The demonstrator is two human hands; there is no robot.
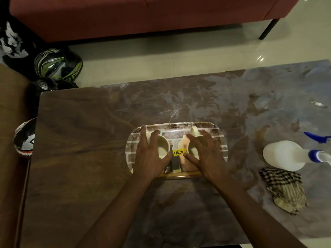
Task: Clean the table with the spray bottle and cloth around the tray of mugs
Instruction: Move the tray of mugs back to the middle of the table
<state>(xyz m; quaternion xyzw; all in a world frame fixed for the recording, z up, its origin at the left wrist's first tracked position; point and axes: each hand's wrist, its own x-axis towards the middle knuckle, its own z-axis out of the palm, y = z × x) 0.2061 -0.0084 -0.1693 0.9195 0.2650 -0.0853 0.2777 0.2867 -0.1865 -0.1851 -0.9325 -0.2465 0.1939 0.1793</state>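
Note:
A brick-patterned oval tray (179,126) sits mid-table with two cream mugs on it. My left hand (149,155) is wrapped over the left mug (163,147), thumb against its near side. My right hand (206,154) covers the right mug (193,149) the same way, its handle sticking out at the back. A yellow price sticker (178,152) shows between my thumbs. Off to the right, a white spray bottle (284,154) with a blue nozzle lies on its side. A crumpled checked cloth (284,189) lies just in front of it. Neither hand touches them.
The dark marble-pattern table (89,140) stretches wide on both sides of the tray. Several helmets (57,64) sit on the floor at the left, one by the table's left edge (25,138). A red sofa (143,15) stands beyond the far edge.

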